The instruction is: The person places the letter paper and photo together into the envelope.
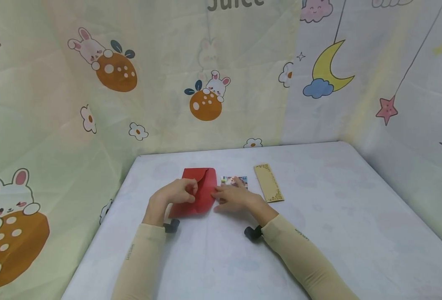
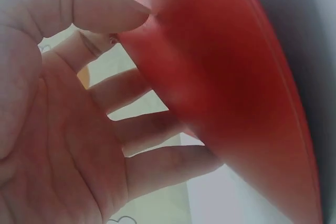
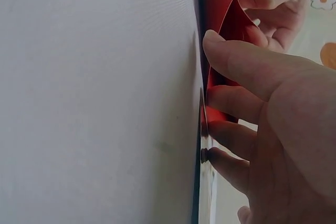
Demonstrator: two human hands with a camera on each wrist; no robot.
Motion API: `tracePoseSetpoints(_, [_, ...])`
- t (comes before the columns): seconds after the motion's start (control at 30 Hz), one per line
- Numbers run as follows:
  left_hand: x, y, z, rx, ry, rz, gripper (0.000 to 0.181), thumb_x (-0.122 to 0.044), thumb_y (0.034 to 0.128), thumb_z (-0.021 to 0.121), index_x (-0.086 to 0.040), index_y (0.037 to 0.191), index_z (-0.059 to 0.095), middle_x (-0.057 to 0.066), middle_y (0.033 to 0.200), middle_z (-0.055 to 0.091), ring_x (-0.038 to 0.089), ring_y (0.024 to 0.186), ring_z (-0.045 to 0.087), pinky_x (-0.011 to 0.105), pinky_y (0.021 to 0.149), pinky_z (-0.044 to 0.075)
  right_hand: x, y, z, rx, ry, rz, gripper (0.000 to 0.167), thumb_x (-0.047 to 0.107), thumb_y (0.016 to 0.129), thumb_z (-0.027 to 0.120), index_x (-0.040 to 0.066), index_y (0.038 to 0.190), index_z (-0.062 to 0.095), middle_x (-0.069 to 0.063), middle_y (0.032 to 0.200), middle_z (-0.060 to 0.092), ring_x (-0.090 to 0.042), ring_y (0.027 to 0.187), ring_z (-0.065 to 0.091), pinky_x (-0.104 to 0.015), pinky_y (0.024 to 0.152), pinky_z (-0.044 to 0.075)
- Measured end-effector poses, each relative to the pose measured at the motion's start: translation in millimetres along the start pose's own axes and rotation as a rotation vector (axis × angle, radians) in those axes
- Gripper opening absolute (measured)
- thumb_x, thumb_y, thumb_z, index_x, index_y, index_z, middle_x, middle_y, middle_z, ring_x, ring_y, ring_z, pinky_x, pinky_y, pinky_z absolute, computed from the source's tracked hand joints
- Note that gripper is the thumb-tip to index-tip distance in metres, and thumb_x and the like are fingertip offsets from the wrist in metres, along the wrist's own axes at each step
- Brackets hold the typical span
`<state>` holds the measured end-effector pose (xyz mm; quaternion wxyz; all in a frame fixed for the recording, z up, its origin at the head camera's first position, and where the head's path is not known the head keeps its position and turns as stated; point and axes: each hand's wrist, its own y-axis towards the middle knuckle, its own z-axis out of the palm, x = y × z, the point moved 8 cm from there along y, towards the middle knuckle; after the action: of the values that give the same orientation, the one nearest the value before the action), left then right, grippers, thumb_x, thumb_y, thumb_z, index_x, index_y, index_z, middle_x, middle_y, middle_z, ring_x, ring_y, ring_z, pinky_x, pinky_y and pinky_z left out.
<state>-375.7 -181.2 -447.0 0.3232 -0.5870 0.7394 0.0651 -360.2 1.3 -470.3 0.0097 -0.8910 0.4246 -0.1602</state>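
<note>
A red paper envelope (image 1: pixel 207 195) lies on the white table, its flap side lifted. My left hand (image 1: pixel 177 191) pinches the envelope's edge between thumb and fingers; in the left wrist view, the raised red paper (image 2: pixel 220 66) bends away from the palm. At the envelope's right edge, my right hand (image 1: pixel 234 198) touches it with extended fingers. Beneath and beyond that hand is a small picture card (image 1: pixel 226 180), partly hidden by the fingers. The right wrist view shows the right fingers (image 3: pixel 233 103) against the red paper and the card's edge.
A gold strip-shaped card with ornate corners (image 1: pixel 269 183) lies right of the picture card. The white-covered table (image 1: pixel 337 208) extends around. Behind it hangs a printed curtain (image 1: pixel 161 83). Black wrist camera mounts (image 1: pixel 254 233) sit beneath both wrists.
</note>
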Motion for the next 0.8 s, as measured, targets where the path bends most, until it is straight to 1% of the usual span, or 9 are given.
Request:
tracePoseSetpoints(0.2, [-1.8, -1.3, -1.6, -0.002, -0.018, 0.016, 0.031, -0.017, 0.0797, 0.084, -0.022, 0.102, 0.062, 0.004, 0.109, 0.063, 0.027, 0.110, 0.057, 0.037, 0.076, 0.057, -3.8, 0.5, -1.2, -0.014, 0.016, 0.007, 0.061, 0.054, 0.098, 0.064, 0.032, 0.154, 0.051, 0.004, 0.166, 0.040, -0.017, 0.158, 0.030, -0.065, 0.126, -0.005])
tracePoseSetpoints(0.47, [-2.5, -3.5, -3.5, -0.004, -0.033, 0.044, 0.034, -0.015, 0.0798, 0.083, -0.020, 0.106, 0.063, 0.004, 0.110, 0.063, 0.027, 0.110, 0.058, 0.036, 0.077, 0.058, -5.6, 1.7, -0.7, -0.008, 0.020, 0.015, 0.060, 0.052, 0.098, 0.065, 0.032, 0.153, 0.052, 0.004, 0.165, 0.042, -0.016, 0.156, 0.034, -0.064, 0.126, -0.008])
tracePoseSetpoints(0.67, [-2.2, -3.3, -3.7, -0.002, -0.043, 0.043, 0.034, -0.017, 0.0806, 0.083, -0.019, 0.108, 0.063, 0.004, 0.110, 0.063, 0.026, 0.110, 0.058, 0.036, 0.078, 0.058, -6.9, 3.1, -0.9, -0.015, 0.015, 0.020, 0.059, 0.052, 0.098, 0.066, 0.033, 0.152, 0.053, 0.005, 0.164, 0.044, -0.015, 0.155, 0.036, -0.065, 0.126, -0.007])
tracePoseSetpoints(0.8, [-2.4, -0.7, -2.3, -0.012, -0.026, 0.044, 0.034, -0.018, 0.0794, 0.085, -0.021, 0.105, 0.063, 0.003, 0.108, 0.064, 0.026, 0.109, 0.058, 0.036, 0.077, 0.058, -7.8, 3.4, -0.8, -0.014, 0.021, 0.023, 0.060, 0.054, 0.097, 0.065, 0.032, 0.152, 0.053, 0.005, 0.164, 0.044, -0.015, 0.156, 0.035, -0.065, 0.126, -0.007])
